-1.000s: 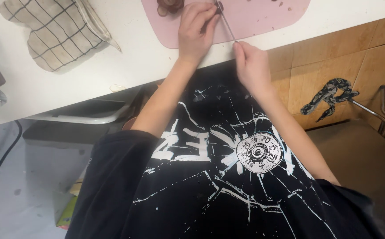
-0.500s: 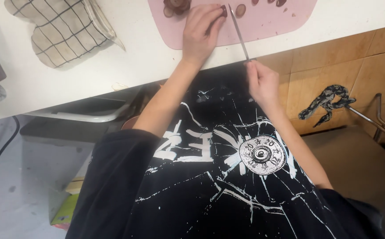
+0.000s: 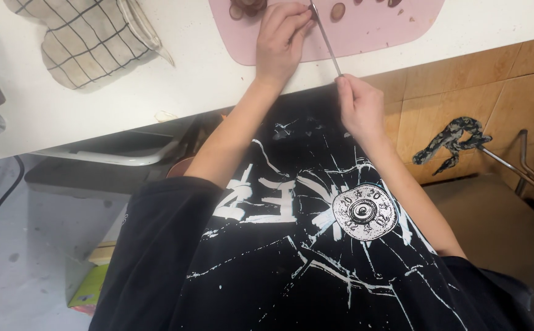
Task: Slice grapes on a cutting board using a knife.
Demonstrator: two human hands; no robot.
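Knife (image 3: 325, 37) runs from top centre down to the right hand (image 3: 359, 107), clenched on its handle; left hand (image 3: 282, 40) presses curled fingers onto brown food (image 3: 251, 7) on the pink cutting board (image 3: 371, 37) atop the white worktop (image 3: 187, 79).

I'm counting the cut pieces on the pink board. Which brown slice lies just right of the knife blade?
The oval brown slice lying alone, flat on the pink cutting board, just right of the knife; the other pieces sit by the left hand or at the frame's top edge.

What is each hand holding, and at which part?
The right hand holds a knife by its handle end. The left hand presses dark food on the pink cutting board with its fingertips.
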